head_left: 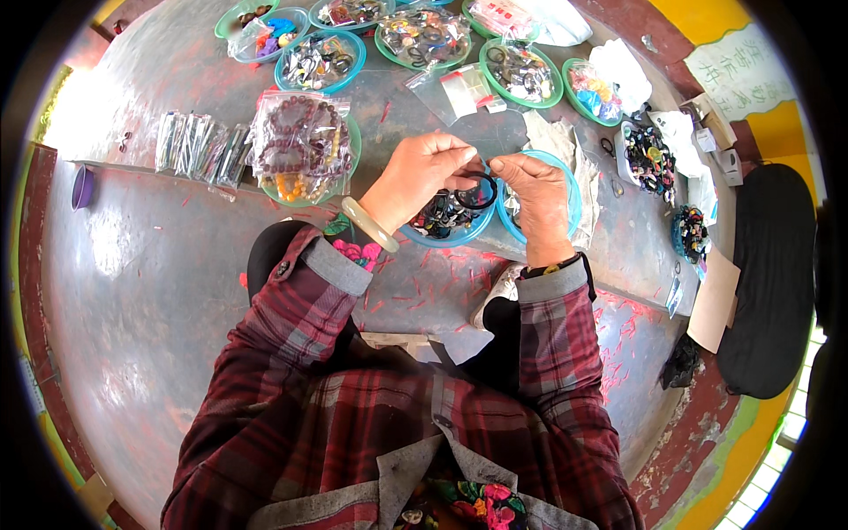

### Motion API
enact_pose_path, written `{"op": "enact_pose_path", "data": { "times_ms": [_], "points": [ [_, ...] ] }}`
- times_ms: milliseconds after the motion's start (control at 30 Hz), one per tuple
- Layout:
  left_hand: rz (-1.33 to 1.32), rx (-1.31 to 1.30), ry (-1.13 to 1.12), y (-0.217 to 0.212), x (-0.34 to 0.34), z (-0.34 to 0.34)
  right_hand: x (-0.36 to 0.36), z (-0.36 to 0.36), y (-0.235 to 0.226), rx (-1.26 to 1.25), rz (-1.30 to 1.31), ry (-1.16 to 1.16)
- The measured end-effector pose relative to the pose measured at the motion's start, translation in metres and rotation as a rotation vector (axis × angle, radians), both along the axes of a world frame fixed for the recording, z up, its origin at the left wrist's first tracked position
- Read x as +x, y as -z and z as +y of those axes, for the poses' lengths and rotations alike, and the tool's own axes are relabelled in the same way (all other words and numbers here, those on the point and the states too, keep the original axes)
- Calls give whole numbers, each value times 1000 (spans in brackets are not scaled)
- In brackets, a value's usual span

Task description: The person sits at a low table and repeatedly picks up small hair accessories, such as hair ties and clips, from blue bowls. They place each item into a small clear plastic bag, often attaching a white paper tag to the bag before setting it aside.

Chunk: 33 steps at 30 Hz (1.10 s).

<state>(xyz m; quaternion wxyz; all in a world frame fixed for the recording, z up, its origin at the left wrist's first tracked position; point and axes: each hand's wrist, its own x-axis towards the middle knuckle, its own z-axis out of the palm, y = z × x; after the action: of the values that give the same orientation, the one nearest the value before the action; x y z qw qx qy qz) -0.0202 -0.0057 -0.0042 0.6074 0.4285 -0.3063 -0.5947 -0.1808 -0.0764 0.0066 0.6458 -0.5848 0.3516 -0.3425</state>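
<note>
My left hand [420,177], with a pale bangle at its wrist, has thumb and fingers closed together, and a black hair tie [491,196] hangs from its fingertips. My right hand [537,196] is closed in a pinch close beside it. What sits between the right fingertips is too small to make out. Below the hands stands a blue bowl [452,238] of black hair ties with small coloured ornaments. Another blue bowl [574,190] is partly covered by my right hand, so most of its contents are hidden.
Bagged bead bracelets [300,137] lie on a green tray at left, beside packets of thin sticks [199,146]. Several bowls, including a blue one [322,62], line the far side. A white tub of hair ties [649,159] and a black cushion [767,283] are at right.
</note>
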Motion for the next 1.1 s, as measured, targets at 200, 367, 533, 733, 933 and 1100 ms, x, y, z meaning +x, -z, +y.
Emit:
{"op": "enact_pose_path", "data": {
  "times_ms": [200,367,533,733,933,1100],
  "points": [
    [68,4,-14,1,4,0,-6,-6,1,-22,20,32],
    [65,42,-14,-4,5,2,-3,-4,-2,-48,26,76],
    [-84,14,25,-17,6,5,-5,-4,-4,-115,60,33],
    [-451,25,153,-15,7,4,-3,-3,3,-276,147,-83],
    [-492,-15,153,-11,6,3,-1,1,2,-198,104,-92],
    [-425,81,191,-16,8,5,-2,1,-3,-302,142,-65]
  ]
}}
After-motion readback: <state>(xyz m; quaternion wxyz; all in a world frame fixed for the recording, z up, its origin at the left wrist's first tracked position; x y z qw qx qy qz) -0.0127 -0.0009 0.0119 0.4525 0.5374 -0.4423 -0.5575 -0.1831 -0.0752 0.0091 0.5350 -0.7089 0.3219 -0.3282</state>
